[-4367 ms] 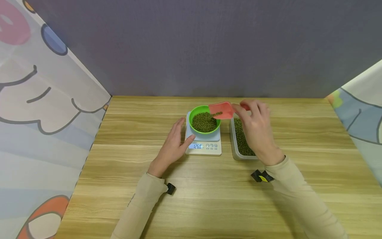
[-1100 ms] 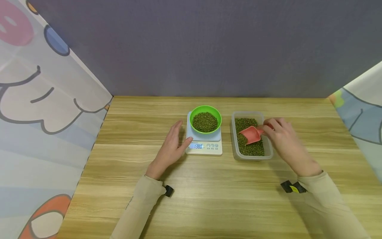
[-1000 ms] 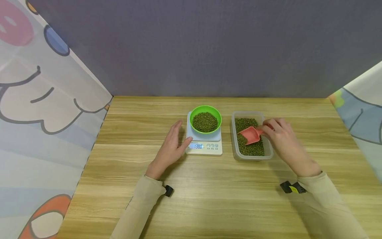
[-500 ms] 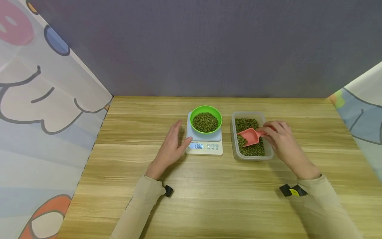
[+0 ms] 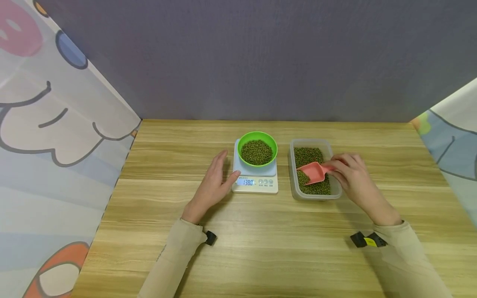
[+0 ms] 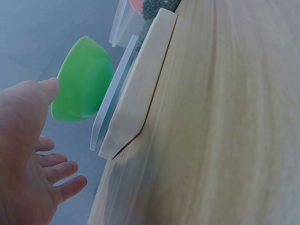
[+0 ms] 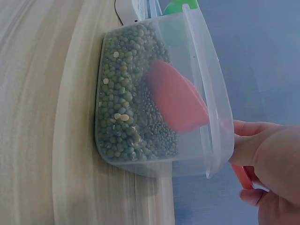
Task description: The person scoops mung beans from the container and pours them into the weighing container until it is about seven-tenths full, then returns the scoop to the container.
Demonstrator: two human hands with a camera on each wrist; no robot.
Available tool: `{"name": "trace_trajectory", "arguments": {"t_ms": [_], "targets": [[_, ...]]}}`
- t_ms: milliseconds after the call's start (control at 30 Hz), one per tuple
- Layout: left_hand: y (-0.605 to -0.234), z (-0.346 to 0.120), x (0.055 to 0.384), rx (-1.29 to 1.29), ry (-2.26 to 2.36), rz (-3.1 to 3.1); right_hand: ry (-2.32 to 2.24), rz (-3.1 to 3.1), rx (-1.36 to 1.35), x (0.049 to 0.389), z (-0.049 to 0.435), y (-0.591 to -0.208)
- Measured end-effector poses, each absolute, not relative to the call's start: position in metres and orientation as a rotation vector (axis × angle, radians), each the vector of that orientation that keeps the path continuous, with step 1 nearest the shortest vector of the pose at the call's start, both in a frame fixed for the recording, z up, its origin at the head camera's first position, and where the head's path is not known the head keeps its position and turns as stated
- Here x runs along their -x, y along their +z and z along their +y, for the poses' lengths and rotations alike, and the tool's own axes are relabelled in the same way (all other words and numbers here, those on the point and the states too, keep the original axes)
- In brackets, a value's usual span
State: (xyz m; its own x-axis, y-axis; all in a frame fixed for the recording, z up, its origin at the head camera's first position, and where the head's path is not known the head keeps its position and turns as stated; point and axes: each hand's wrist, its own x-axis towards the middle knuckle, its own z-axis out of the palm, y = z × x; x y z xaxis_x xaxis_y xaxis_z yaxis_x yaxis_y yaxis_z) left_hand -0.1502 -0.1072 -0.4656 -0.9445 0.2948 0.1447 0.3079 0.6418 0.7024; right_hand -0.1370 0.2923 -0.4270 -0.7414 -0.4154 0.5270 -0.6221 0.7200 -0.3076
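My right hand grips the handle of a pink scoop, whose blade dips into green mung beans in a clear plastic container. Some beans lie in the blade's mouth. Seen from the right wrist, the scoop shows tilted through the container wall. My left hand rests with fingers extended beside a white kitchen scale, its thumb near the display, which reads 138.0. On the scale stands a green bowl of mung beans. The left wrist view has that hand apart from the bowl.
Everything stands on a wooden table. A dark grey panel rises behind its back edge, and cartoon-printed sheets flank both sides. The container sits a short gap to the right of the scale.
Earlier the scoop tipped beans into the bowl and the display read 126.0. Since then my right hand has moved it into the container, shifting slightly toward me lately. The left hand stays nearly still.
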Motion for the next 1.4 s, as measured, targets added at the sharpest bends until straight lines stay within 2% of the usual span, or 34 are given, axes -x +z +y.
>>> {"name": "trace_trajectory", "arguments": {"t_ms": [1400], "targets": [[-0.464, -0.106, 0.149, 0.510, -1.212, -2.849, 0.783, -2.545, -0.669, 0.129, 0.306, -0.430]]}}
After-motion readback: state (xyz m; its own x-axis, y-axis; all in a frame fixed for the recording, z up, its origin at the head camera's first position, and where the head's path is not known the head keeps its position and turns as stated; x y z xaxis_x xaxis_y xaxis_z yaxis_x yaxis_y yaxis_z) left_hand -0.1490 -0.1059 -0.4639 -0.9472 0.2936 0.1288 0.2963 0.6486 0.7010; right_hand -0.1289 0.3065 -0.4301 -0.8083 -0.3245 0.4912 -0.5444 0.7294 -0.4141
